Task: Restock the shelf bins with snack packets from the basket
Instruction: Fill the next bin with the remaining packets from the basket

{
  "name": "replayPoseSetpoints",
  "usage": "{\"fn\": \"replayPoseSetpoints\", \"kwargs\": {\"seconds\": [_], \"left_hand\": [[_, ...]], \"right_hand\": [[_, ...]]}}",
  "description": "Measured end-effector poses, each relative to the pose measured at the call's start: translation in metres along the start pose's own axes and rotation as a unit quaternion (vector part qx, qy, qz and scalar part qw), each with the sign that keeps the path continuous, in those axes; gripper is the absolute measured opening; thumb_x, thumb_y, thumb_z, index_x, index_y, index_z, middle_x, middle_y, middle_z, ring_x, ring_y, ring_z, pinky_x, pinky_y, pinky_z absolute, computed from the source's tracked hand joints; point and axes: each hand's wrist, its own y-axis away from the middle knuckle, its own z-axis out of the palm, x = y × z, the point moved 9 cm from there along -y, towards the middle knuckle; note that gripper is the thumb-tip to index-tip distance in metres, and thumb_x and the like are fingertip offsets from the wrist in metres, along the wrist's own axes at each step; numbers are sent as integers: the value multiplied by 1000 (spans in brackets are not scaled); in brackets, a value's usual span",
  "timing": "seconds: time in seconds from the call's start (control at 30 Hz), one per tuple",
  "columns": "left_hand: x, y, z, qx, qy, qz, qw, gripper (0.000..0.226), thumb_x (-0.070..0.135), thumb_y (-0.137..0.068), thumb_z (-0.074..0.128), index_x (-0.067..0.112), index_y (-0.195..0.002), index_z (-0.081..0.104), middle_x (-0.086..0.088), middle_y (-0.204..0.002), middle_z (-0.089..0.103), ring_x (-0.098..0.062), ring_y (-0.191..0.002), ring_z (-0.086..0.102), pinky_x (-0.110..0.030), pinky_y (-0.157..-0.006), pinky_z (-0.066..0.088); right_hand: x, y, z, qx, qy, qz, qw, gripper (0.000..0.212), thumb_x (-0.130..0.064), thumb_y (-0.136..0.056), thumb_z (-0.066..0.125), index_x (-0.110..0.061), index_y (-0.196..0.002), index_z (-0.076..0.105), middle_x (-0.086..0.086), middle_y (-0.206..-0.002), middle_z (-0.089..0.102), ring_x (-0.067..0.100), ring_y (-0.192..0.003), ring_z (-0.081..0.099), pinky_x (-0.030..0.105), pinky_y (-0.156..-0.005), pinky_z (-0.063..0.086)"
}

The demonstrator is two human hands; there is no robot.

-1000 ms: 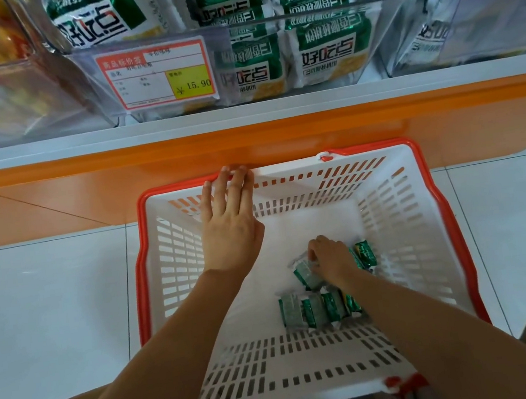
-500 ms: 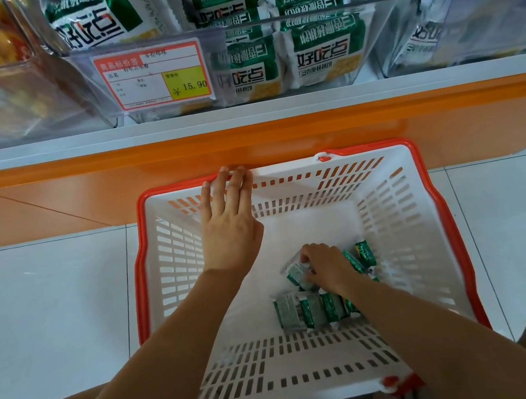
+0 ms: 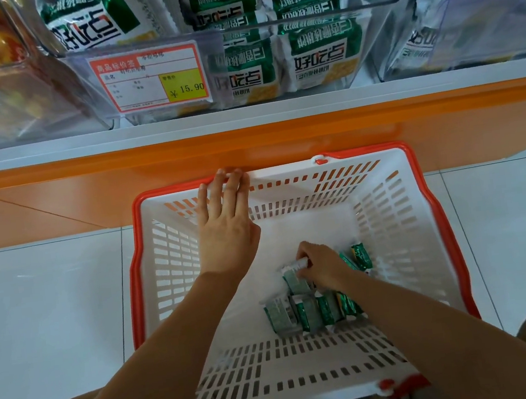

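- I am watching the left hand [image 3: 226,237] resting against the far wall of the basket [image 3: 399,215]. Its fingers [image 3: 232,193] are straight and close together, the tips are lying on the red far rim, and they are holding nothing.
- The right hand [image 3: 321,266] is reaching down to the basket's bottom, a little right of its middle. Its fingers are curling and clamping on one green snack packet [image 3: 295,283].
- That packet is tilting up off the basket's bottom, just beyond a row of packets [image 3: 312,312].
- The row is lying side by side on the basket's bottom, toward its near wall and partly under the right forearm.
- One more loose packet [image 3: 361,255] is lying just right of the right hand, near the basket's right wall.
- The basket is sitting on the pale tiled floor [image 3: 36,310], its far rim against the orange shelf base [image 3: 89,200].
- Above and beyond the basket, a clear shelf bin [image 3: 378,39] is holding larger green-and-white bags, with a price tag [image 3: 149,77] reading 15.90 on its front.
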Motion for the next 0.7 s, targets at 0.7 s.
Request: {"fn": "replayPoseSetpoints", "kwargs": {"seconds": [0.7], "left_hand": [[14, -31, -103, 61, 198, 50, 977, 25, 32, -92, 44, 10, -94, 57, -8, -80, 61, -29, -73, 55, -34, -64, 40]], "right_hand": [[-146, 101, -207, 137, -319, -199, 917, 16, -28, -90, 67, -18, -102, 66, -6, -89, 68, 4, -74, 61, 21, -71, 48]]}}
